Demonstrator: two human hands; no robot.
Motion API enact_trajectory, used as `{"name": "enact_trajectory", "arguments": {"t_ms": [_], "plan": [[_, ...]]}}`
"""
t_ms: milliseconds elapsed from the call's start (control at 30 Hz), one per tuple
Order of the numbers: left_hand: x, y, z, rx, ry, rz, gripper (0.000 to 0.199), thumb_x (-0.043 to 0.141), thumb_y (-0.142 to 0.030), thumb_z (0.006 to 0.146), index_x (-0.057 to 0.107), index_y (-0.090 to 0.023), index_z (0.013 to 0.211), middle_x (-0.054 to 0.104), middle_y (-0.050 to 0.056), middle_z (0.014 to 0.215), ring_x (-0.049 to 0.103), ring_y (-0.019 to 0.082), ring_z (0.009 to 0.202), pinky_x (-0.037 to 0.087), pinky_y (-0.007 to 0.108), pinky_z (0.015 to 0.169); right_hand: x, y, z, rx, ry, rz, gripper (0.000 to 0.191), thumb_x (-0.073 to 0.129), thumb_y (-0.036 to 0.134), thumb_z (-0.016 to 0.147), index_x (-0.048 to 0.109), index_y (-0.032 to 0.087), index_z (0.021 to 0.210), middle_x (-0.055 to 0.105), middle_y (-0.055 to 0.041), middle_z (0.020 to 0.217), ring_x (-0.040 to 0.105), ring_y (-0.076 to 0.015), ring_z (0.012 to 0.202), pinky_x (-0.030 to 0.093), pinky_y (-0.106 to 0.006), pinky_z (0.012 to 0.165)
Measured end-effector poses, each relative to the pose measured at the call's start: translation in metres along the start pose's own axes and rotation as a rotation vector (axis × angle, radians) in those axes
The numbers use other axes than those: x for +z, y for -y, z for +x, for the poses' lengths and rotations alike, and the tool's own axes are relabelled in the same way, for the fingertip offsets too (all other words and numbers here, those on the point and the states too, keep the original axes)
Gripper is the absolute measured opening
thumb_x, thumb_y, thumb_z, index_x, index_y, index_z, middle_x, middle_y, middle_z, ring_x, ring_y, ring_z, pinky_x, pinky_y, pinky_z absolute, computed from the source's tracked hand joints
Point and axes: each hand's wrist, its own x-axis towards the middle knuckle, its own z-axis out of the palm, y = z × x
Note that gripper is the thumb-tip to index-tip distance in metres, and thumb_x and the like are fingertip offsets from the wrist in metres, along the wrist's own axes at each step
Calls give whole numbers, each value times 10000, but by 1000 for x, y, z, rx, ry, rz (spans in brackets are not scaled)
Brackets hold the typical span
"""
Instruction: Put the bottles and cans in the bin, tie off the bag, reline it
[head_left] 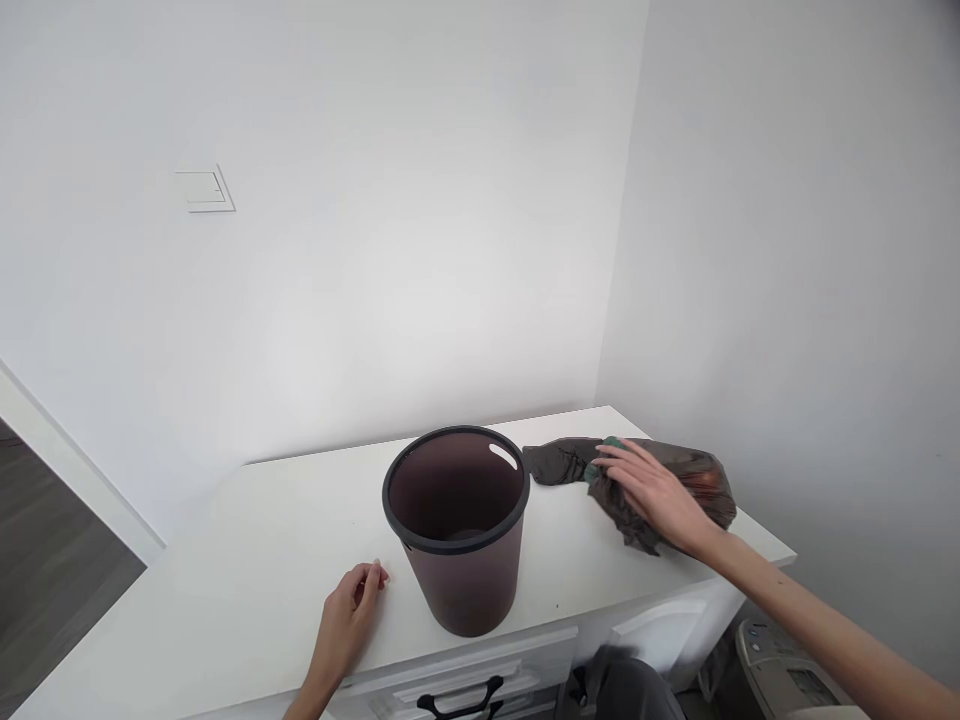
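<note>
A purple-brown trash bin (469, 590) with a black rim stands upright on the white cabinet top, its inside dark and a handle slot cut near the rim. My left hand (351, 612) rests on the surface just left of the bin, apart from it, with fingers loosely curled and nothing visible in them. To the right of the bin lies a filled dark plastic bag (694, 480), crumpled, with its narrow end pointing at the bin. Over the bag's gathered part is my right hand (660, 500), fingers stretched out and lying on it. Something green shows under those fingers.
The white cabinet top (285, 560) meets the wall at the back. Drawers with a black handle (461, 700) are below its front edge. A grey appliance (784, 670) stands on the lower right. On the wall is a switch plate (206, 190).
</note>
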Motion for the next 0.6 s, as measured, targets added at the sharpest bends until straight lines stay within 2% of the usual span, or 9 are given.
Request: {"name": "enact_trajectory", "arguments": {"t_ms": [167,333,467,600], "plan": [[2,5,1,9,-2,15,506,368,-646,974,638,-244,826,684,24,825,616,226,761,479,327,765,42,22,1,-152,127,-12,260,437,103,1013,656,230,1074,728,-61,1237,544,-247,1388,374,-595,1238],[1,3,-1,35,-22,19,518,379,-652,967,648,-237,813,689,33,809,631,222,745,493,321,743,58,17,-7,-216,199,-25,209,484,102,981,645,223,1038,739,-67,1126,613,-249,1303,408,-566,1221],[0,-2,-2,32,-35,21,515,388,-658,959,651,-243,803,691,31,799,634,225,738,501,322,737,66,31,-10,-104,120,-93,211,525,145,960,633,198,1133,697,-124,1254,564,-308,1351,413,-600,1200],[1,-3,-2,26,-35,22,515,386,-655,960,653,-243,803,687,30,793,623,222,720,494,325,738,72,72,-12,63,-22,-135,358,503,145,955,570,181,1305,591,-167,1431,493,-340,1409,421,-600,1176]]}}
